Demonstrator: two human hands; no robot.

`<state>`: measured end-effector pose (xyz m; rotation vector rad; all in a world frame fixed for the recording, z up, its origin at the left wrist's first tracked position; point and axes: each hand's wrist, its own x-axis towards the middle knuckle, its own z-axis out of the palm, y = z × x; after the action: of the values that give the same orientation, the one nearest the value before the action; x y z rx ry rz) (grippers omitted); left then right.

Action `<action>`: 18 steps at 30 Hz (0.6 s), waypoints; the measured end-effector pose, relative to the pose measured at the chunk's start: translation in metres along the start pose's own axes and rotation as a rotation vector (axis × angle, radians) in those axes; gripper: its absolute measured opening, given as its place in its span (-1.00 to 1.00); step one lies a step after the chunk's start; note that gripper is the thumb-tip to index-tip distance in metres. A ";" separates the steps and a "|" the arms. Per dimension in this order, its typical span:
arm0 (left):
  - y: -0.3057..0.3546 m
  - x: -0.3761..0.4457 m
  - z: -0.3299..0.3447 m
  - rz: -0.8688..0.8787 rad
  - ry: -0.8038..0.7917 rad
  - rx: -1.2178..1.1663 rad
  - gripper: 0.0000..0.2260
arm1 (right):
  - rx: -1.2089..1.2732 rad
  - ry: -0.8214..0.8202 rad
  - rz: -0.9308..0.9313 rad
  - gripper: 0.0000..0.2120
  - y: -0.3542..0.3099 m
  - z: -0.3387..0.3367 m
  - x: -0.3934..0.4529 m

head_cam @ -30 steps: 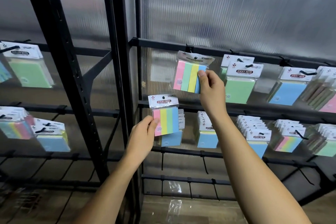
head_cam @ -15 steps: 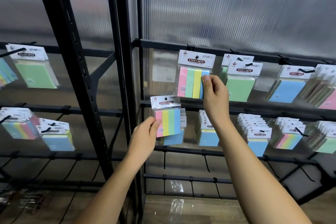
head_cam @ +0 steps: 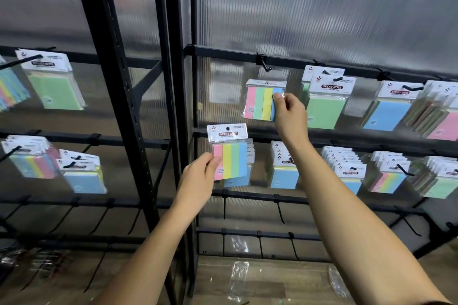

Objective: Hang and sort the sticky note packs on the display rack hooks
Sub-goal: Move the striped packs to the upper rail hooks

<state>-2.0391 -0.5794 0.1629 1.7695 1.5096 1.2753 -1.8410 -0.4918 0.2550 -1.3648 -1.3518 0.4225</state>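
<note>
My right hand (head_cam: 288,116) pinches the right edge of a striped pink, green, yellow and blue sticky note pack (head_cam: 261,104). That pack is held just below an empty black hook (head_cam: 264,65) on the upper rail, its header card bent back. My left hand (head_cam: 198,181) pinches the lower left corner of a second striped pack (head_cam: 230,153), upright in front of the middle rail.
Green (head_cam: 324,104), blue (head_cam: 386,111) and pink packs hang on hooks to the right. More packs fill the middle row (head_cam: 347,171) and the left rack section (head_cam: 54,82). Bare hooks line the lower rails (head_cam: 280,210). Empty plastic wrappers lie on the wood floor (head_cam: 238,277).
The right-hand pack has come off the upper hook and dropped below it, with its header folded back. The left hand and its pack have barely shifted.
</note>
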 end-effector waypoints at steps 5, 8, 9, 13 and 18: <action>-0.004 -0.007 -0.001 -0.018 -0.025 -0.025 -0.73 | 0.078 -0.024 -0.122 -0.70 -0.002 -0.007 -0.027; -0.002 -0.011 -0.003 -0.015 -0.034 -0.027 -0.73 | 0.099 -0.031 -0.173 -0.75 -0.004 -0.010 -0.040; -0.002 -0.012 -0.003 -0.015 -0.038 -0.027 -0.73 | 0.105 -0.032 -0.191 -0.76 -0.004 -0.011 -0.044; -0.004 -0.014 -0.004 -0.009 -0.043 -0.021 -0.73 | 0.139 -0.018 -0.235 -0.78 -0.007 -0.013 -0.053; 0.001 -0.018 -0.007 0.017 -0.034 -0.023 -0.72 | 0.132 0.017 -0.216 -0.71 -0.012 -0.013 -0.043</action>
<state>-2.0443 -0.5979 0.1605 1.7839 1.4587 1.2588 -1.8478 -0.5377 0.2510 -1.0991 -1.4146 0.3468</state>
